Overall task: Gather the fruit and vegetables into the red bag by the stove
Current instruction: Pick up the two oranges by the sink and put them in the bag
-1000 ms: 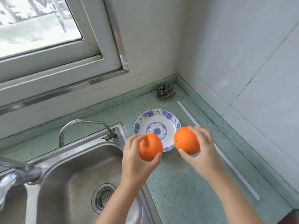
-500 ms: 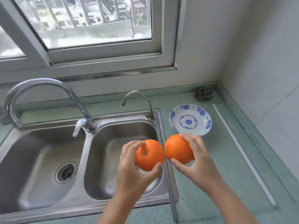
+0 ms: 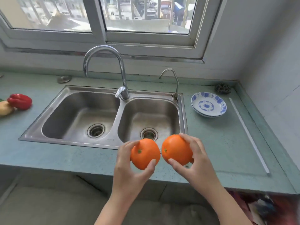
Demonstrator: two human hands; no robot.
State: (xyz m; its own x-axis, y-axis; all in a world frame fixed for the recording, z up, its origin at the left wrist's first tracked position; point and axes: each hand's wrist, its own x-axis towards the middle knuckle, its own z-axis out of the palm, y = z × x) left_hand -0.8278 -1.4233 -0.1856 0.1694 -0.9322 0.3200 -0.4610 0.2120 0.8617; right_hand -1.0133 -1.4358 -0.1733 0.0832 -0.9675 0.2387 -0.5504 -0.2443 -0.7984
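Since a second ago my view has swung from the blue-patterned white china plate (image 3: 208,105) in the counter corner to the whole double-basin stainless steel sink (image 3: 103,114), and both hands have come back with it to the sink's front edge. My left hand (image 3: 128,169) is wrapped around one round orange fruit (image 3: 145,153), thumb under and fingers over; my right hand (image 3: 197,161) grips a second round orange fruit (image 3: 177,149) the same way. The two oranges sit just beside each other, stems towards me, in front of the sink's right basin.

I cannot see the red bag or the stove; I judge they lie beyond the sink's left end. A glossy red bell pepper (image 3: 20,101) and a pale yellow vegetable (image 3: 4,108) wait on the green speckled counter (image 3: 219,143) left of the sink.

To carry well, I'd keep both grips firm and low, turn left along the sink's front edge, and release each orange only once it is inside the bag's mouth.
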